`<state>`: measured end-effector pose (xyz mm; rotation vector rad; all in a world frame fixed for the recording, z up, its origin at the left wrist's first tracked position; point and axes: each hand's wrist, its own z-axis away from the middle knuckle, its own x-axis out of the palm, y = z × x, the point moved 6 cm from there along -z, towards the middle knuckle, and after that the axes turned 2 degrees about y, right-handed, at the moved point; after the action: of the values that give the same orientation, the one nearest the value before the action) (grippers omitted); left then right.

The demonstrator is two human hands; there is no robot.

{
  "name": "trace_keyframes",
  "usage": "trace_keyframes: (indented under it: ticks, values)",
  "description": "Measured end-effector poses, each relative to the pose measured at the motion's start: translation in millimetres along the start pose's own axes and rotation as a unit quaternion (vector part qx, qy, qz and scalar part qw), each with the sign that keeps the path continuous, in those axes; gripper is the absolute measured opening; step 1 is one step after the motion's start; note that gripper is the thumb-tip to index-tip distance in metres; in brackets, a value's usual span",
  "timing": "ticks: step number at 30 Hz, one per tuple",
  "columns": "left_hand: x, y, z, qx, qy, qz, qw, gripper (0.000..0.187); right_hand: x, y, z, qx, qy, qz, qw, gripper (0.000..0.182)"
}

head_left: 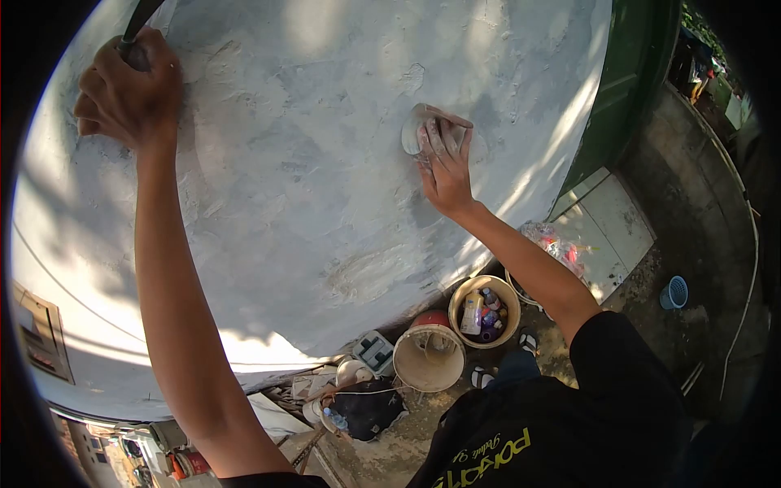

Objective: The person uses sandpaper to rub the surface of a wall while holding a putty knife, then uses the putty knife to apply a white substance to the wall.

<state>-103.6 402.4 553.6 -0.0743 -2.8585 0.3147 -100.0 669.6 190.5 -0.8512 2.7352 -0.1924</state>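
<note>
A white, rough-plastered wall (309, 163) fills most of the view. My left hand (134, 89) is at the upper left, its fingers curled round the handle of a dark tool (140, 18) whose blade points up out of the view. Near the upper middle, my right hand (443, 159) holds a pale round piece (413, 137) against the wall, fingers spread over it. Whitish dust coats the fingers of that hand. What exactly the round piece is, I cannot make out.
Below the wall stand a bucket of bottles (511, 329), a tipped bucket (429, 370) and a grey case (375, 352). A black bag (366, 411) lies beside them. At the right are a green door (610, 106) and a blue basket (674, 293).
</note>
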Motion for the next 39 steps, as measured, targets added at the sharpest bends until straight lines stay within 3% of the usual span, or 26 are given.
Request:
trace_keyframes:
  ticks: [2, 5, 9, 13, 16, 22, 28, 33, 36, 39]
  values:
    - [-4.7, 6.1, 0.1, 0.009, 0.009, -0.006, 1.0, 0.045, 12.0, -0.5, 34.4, -0.047, -0.069, -0.005, 0.996, 0.054]
    - [-10.1, 13.0, 0.5, 0.018, 0.021, -0.006, 1.0, 0.045, 4.7, -2.8, 19.9, -0.07, -0.057, 0.045, 0.995, 0.055]
    - [-18.7, 22.0, 1.0, 0.031, 0.04, 0.015, 0.999, 0.039, -5.1, -25.8, -56.1, -0.121, -0.022, 0.057, 0.991, 0.051]
    - [-26.8, 29.3, -0.9, 0.025, 0.049, 0.023, 0.998, 0.032, 4.0, -41.9, -81.1, -0.173, -0.039, 0.035, 0.984, 0.044]
    - [-24.0, 27.4, -2.1, -0.006, 0.009, 0.013, 1.0, 0.037, 0.5, -44.5, -99.8, -0.22, -0.042, 0.041, 0.974, 0.039]
    - [-28.9, 29.7, -0.6, -0.005, 0.004, 0.02, 1.0, 0.034, -25.0, -82.8, -208.6, -0.217, -0.009, 0.066, 0.974, 0.043]
    - [-29.0, 29.5, -0.8, -0.001, 0.04, 0.015, 0.999, 0.032, -15.4, -78.7, -158.8, -0.302, -0.012, 0.051, 0.952, 0.042]
    - [-28.0, 25.9, -0.4, 0.004, 0.052, 0.027, 0.998, 0.031, -27.2, -74.3, -193.7, -0.269, -0.012, 0.068, 0.961, 0.043]
    - [-27.6, 25.1, 1.2, -0.01, 0.012, 0.018, 1.0, 0.037, -29.8, -77.6, -195.0, -0.244, 0.002, 0.08, 0.966, 0.047]
    - [-28.1, 25.0, 1.2, -0.003, 0.022, 0.019, 1.0, 0.038, -12.4, -63.2, -141.0, -0.325, -0.065, 0.051, 0.942, 0.048]
